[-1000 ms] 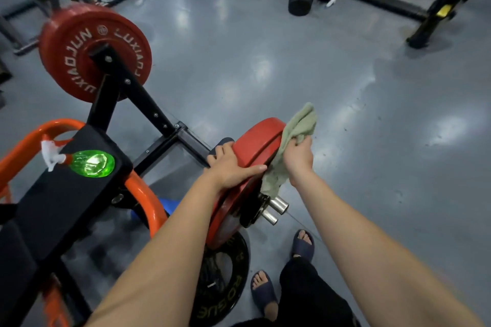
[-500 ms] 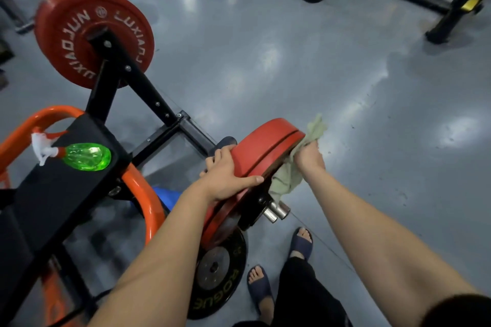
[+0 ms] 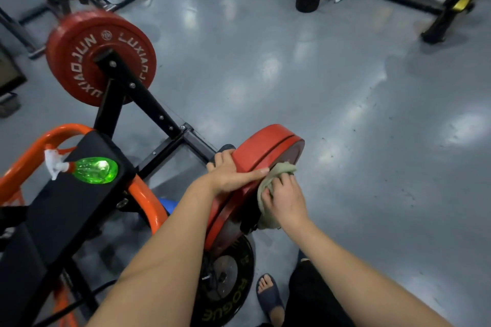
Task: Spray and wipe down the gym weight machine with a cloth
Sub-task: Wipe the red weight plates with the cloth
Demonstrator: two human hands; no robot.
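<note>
Red is the round weight plate that our left hand grips, fingers curled over its rim, while our right hand, fingers bent, bunches a pale green cloth against its outer face.

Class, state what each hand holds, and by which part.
Left hand grips the rim of the near red plate; right hand holds the bunched green cloth against its face.

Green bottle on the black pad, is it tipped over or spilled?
The green spray bottle lies on its side on the black pad, nozzle toward the orange frame. It is tipped over, but no spilled liquid shows around it.
</note>
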